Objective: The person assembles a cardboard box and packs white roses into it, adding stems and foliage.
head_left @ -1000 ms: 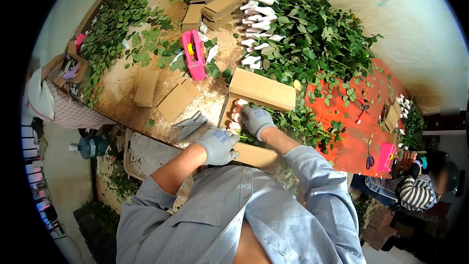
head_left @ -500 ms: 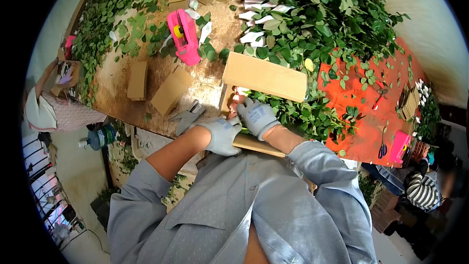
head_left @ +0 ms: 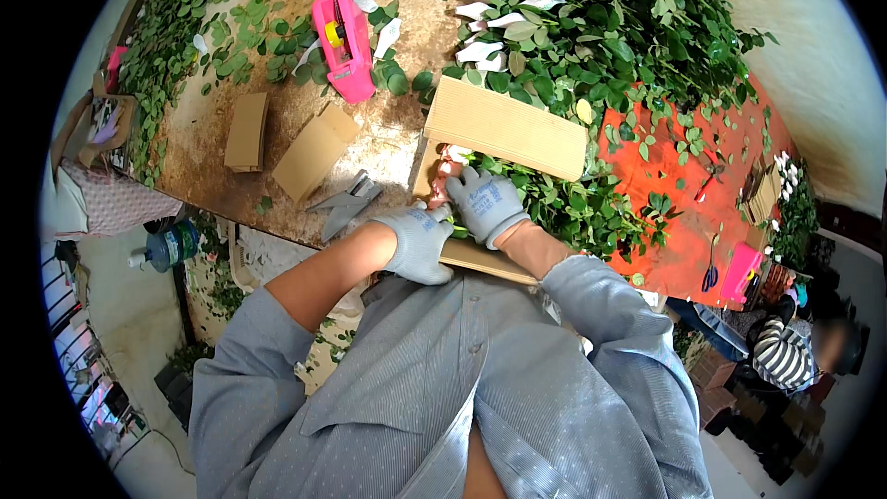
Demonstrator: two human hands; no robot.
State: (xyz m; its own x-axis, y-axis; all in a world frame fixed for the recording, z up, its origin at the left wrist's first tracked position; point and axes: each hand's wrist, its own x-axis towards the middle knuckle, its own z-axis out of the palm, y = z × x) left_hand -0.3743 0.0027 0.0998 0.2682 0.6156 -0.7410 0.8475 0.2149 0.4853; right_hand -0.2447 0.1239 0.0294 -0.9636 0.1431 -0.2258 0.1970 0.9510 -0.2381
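Both my hands wear pale grey gloves and work close together at the table's near edge. My right hand (head_left: 487, 207) lies over stems, its fingers curled at a row of pinkish roses (head_left: 448, 166). My left hand (head_left: 418, 242) is closed beside the lower blooms; what its fingers grip is hidden. The roses lie in a folded corrugated cardboard wrap (head_left: 506, 129), whose far flap stands up behind them. Its near flap (head_left: 490, 261) is against my shirt. Leafy stems (head_left: 591, 212) stretch out to the right. A grey plier-shaped tool (head_left: 349, 203) rests left of my hands.
Cardboard pieces (head_left: 316, 152) and a pink tape dispenser (head_left: 346, 51) with yellow tape lie on the left. White-sleeved blooms (head_left: 490, 14) with thick foliage are piled at the back. Scissors (head_left: 710, 268) lie on the red surface (head_left: 674, 254). A person in stripes (head_left: 785, 351) is at far right.
The view has shifted slightly, so the tabletop things sit a little higher and further left. My hands stay at the blooms; the right fingers look more curled over them.
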